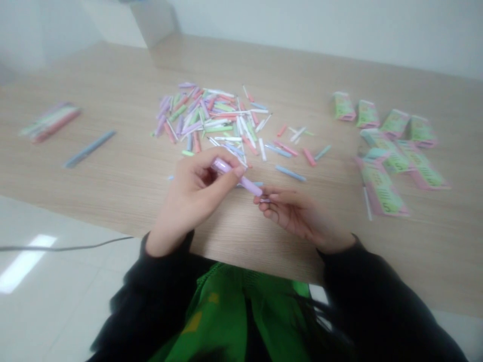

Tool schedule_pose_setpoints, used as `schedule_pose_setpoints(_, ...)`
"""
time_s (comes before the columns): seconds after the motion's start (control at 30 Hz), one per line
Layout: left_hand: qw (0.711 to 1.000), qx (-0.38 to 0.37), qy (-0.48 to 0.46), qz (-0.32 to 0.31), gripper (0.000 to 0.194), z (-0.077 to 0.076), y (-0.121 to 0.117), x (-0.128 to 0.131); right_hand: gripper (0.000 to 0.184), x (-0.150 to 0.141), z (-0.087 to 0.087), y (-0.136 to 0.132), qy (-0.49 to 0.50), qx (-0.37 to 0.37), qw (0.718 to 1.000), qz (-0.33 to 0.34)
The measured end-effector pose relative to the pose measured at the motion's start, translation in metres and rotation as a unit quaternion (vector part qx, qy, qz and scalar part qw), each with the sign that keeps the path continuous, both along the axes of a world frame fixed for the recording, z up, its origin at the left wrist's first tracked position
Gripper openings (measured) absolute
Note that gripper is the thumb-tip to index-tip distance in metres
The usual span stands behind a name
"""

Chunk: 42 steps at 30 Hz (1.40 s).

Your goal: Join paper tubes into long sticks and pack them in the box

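My left hand (196, 193) is closed around a pale purple pen barrel (237, 176), held slanting down to the right above the table's near edge. My right hand (292, 211) pinches the lower end of that same barrel with its fingertips; whether it holds a small separate piece there is too blurred to tell. Just beyond my hands lies a spread pile of pastel pen parts (215, 118) in purple, green, pink, blue and white.
Wooden table (113, 171). A single blue pen (89, 148) and a small bundle of pens (51, 121) lie at the left. Several green and pink packets (388, 156) lie at the right. A grey cable (64, 247) runs over the white floor at the left.
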<state>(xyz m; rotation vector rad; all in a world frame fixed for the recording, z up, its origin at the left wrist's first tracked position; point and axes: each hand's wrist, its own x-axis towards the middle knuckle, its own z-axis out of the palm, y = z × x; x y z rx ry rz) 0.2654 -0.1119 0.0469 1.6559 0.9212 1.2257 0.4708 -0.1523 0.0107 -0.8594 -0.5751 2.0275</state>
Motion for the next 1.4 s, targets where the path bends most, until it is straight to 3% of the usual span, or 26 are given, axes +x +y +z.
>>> schedule_pose_setpoints(0.3,0.998,-0.054,-0.041,-0.001,0.02,-0.009,0.003,0.012,0.015,-0.004,-0.011,0.001,-0.007,-0.011,1.0,-0.028)
schedule_pose_setpoints(0.53,0.998,0.067,0.009,0.014,0.017,0.001,-0.007,0.021,0.02,-0.005,-0.018,0.003,-0.022,-0.046,0.996,-0.073)
schedule_pose_setpoints(0.77,0.995,0.079,0.022,0.054,0.012,0.002,-0.016,0.017,0.022,-0.001,-0.021,0.006,-0.02,-0.029,0.996,-0.086)
schedule_pose_setpoints(0.9,0.992,0.072,0.101,0.024,0.008,-0.004,0.005,-0.014,0.025,0.003,-0.018,0.006,-0.032,-0.042,0.992,-0.114)
schedule_pose_setpoints(0.97,0.988,0.07,0.106,0.089,0.005,-0.015,0.025,-0.043,0.026,0.007,-0.015,0.005,-0.053,-0.035,0.991,-0.122)
schedule_pose_setpoints(1.07,0.962,0.082,0.053,0.253,0.001,-0.038,0.056,-0.098,0.026,0.015,-0.012,0.004,-0.099,0.004,0.989,-0.11)
schedule_pose_setpoints(1.2,0.929,0.02,0.112,0.353,0.004,-0.068,0.075,-0.156,0.021,0.022,-0.013,0.005,-0.129,0.047,0.982,-0.128)
schedule_pose_setpoints(1.3,0.915,-0.006,0.184,0.359,0.007,-0.081,0.074,-0.169,0.017,0.023,-0.016,0.006,-0.131,0.047,0.979,-0.152)
schedule_pose_setpoints(1.4,0.893,-0.016,0.286,0.347,0.011,-0.084,0.071,-0.163,0.022,0.021,-0.018,0.009,-0.13,0.04,0.977,-0.164)
